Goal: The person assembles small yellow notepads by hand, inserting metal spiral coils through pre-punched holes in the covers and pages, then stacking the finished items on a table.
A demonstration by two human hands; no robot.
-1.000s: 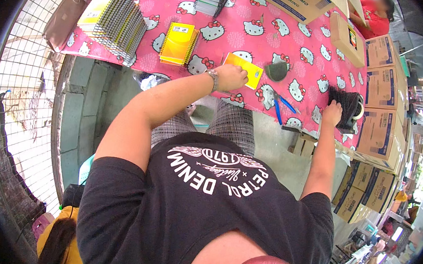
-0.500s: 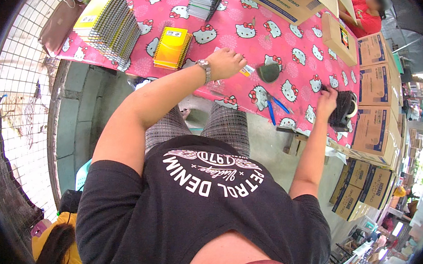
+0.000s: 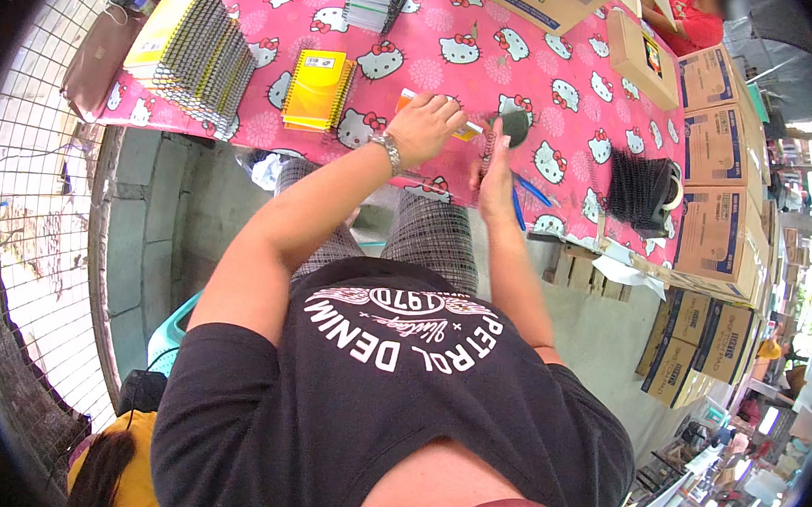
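My left hand [image 3: 423, 129], palm down, holds a small notebook [image 3: 405, 100] with an orange-and-white edge against the table; most of it is hidden under the hand. Close on its right, my right hand [image 3: 498, 180] is closed on a thin dark spiral binding coil [image 3: 488, 142], held upright beside the notebook's edge. Just beyond the fingers sits a dark green rounded object [image 3: 510, 126]. Blue-handled pliers [image 3: 529, 198] lie to the right of my right hand, partly covered by it. A small pile of yellow spiral notebooks [image 3: 316, 90] rests left of my left hand.
Black spiral coils [image 3: 633, 184] lie beside a tape roll [image 3: 675, 193] at the right. Tall notebook stacks [image 3: 193, 56] stand at the far left on the pink patterned tablecloth [image 3: 458, 76]. Cartons [image 3: 713, 230] line the right edge; a person in red [image 3: 696, 24] is beyond.
My right hand has moved left from the coil pile to the notebook's edge, bringing a coil. My left hand stays at the notebook, now showing more of its orange edge.
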